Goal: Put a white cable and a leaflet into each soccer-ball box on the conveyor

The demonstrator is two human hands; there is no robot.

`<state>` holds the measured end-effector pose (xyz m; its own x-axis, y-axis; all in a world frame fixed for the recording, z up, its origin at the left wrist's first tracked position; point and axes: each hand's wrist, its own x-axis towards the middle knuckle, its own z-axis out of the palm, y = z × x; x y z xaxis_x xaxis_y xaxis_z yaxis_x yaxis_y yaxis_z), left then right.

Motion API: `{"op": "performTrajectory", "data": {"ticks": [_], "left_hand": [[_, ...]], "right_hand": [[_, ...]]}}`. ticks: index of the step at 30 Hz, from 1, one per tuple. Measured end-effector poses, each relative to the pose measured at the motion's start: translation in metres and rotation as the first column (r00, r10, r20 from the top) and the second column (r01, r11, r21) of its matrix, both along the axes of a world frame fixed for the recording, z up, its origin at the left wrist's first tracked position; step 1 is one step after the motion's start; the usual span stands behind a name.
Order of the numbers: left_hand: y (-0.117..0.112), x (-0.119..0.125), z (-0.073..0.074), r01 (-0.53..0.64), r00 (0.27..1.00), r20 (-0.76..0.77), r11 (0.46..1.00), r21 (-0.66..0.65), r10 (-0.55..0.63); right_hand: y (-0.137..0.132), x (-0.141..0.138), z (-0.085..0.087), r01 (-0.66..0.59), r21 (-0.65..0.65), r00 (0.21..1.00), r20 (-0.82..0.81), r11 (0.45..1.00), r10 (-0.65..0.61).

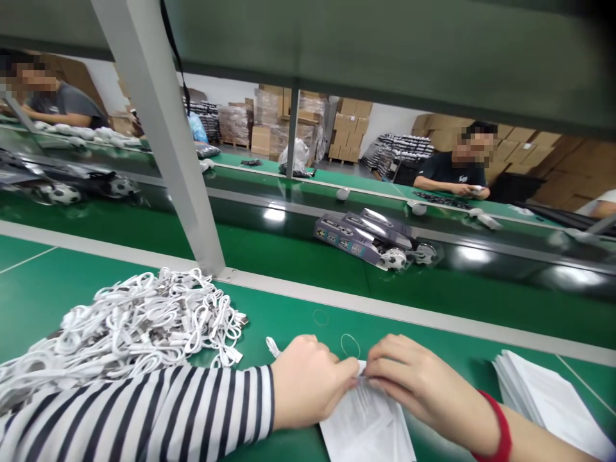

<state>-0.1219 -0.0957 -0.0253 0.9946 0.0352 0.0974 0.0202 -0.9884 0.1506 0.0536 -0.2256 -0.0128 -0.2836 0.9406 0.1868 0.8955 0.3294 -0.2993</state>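
My left hand, in a striped sleeve, is closed with its thumb and finger at the top edge of a white paper sheet. A looped end of a white cable pokes out on the far side of this fist. My right hand, with a red band at the wrist, pinches the same top edge, close to the left fingertips. Whether the white piece is a folded leaflet or a flat pouch, I cannot tell. Left of my hands lies a big heap of bundled white USB cables.
A stack of white papers lies at the right. Two thin rubber bands rest past my hands. Beyond a metal rail and post, a green conveyor carries printed boxes with football-patterned items. Co-workers sit across.
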Motion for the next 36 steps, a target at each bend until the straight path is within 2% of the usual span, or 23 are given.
{"op": "performTrajectory", "data": {"ticks": [2, 4, 5, 7, 8, 9, 11, 12, 14, 16, 18, 21, 24, 26, 30, 31, 33, 36], "left_hand": [[0.002, 0.001, 0.007, 0.020, 0.999, 0.029, 1.000, -0.007, -0.020], [0.010, 0.005, 0.017, 0.012, 0.998, 0.061, 0.999, -0.038, -0.010], [0.016, 0.008, 0.021, -0.007, 0.997, 0.075, 0.998, -0.064, 0.012], [0.034, 0.018, 0.027, -0.062, 0.993, 0.096, 0.991, -0.121, 0.073], [0.044, 0.026, 0.028, -0.090, 0.990, 0.096, 0.986, -0.142, 0.105], [0.055, 0.035, 0.027, -0.119, 0.987, 0.090, 0.980, -0.158, 0.134], [0.077, 0.058, 0.020, -0.168, 0.981, 0.068, 0.970, -0.173, 0.182], [0.089, 0.071, 0.015, -0.196, 0.976, 0.057, 0.963, -0.183, 0.209], [0.114, 0.099, 0.004, -0.267, 0.956, 0.061, 0.938, -0.221, 0.286], [0.138, 0.127, -0.005, -0.347, 0.913, 0.109, 0.890, -0.295, 0.393], [0.159, 0.153, -0.012, -0.412, 0.838, 0.184, 0.816, -0.404, 0.514], [0.180, 0.183, -0.021, -0.444, 0.735, 0.243, 0.720, -0.534, 0.633], [0.186, 0.208, -0.034, -0.440, 0.685, 0.251, 0.663, -0.606, 0.684], [0.183, 0.223, -0.044, -0.435, 0.645, 0.251, 0.616, -0.656, 0.722], [0.171, 0.246, -0.065, -0.437, 0.542, 0.246, 0.520, -0.734, 0.803], [0.169, 0.250, -0.069, -0.419, 0.524, 0.267, 0.518, -0.746, 0.809], [0.168, 0.255, -0.077, -0.352, 0.513, 0.333, 0.547, -0.759, 0.791], [0.171, 0.259, -0.085, -0.248, 0.539, 0.392, 0.585, -0.772, 0.746]], "right_hand": [[0.001, 0.014, 0.012, 0.027, -0.031, 0.998, -0.054, 0.999, -0.029], [0.006, 0.047, 0.026, 0.145, 0.034, 0.987, -0.081, 0.989, -0.142], [0.010, 0.069, 0.032, 0.243, 0.116, 0.969, -0.069, 0.963, -0.236], [0.021, 0.121, 0.037, 0.405, 0.349, 0.893, 0.046, 0.845, -0.447], [0.027, 0.146, 0.034, 0.451, 0.429, 0.822, 0.141, 0.782, -0.551], [0.035, 0.169, 0.029, 0.471, 0.452, 0.747, 0.253, 0.758, -0.615], [0.053, 0.202, 0.013, 0.488, 0.376, 0.644, 0.454, 0.788, -0.615], [0.063, 0.212, 0.003, 0.492, 0.316, 0.629, 0.514, 0.811, -0.583], [0.081, 0.222, -0.014, 0.501, 0.238, 0.641, 0.544, 0.832, -0.542], [0.094, 0.226, -0.023, 0.517, 0.236, 0.651, 0.515, 0.823, -0.557], [0.097, 0.232, -0.026, 0.528, 0.258, 0.645, 0.498, 0.809, -0.580], [0.080, 0.251, -0.021, 0.493, 0.244, 0.649, 0.537, 0.835, -0.540], [0.056, 0.270, -0.020, 0.453, 0.214, 0.651, 0.584, 0.865, -0.485], [0.049, 0.274, -0.022, 0.435, 0.206, 0.668, 0.579, 0.877, -0.467], [0.061, 0.269, -0.026, 0.439, 0.180, 0.700, 0.546, 0.880, -0.461], [0.066, 0.269, -0.025, 0.453, 0.160, 0.696, 0.552, 0.877, -0.460], [0.073, 0.272, -0.021, 0.472, 0.106, 0.694, 0.568, 0.875, -0.443], [0.073, 0.285, -0.010, 0.514, -0.002, 0.727, 0.532, 0.858, -0.434]]}}
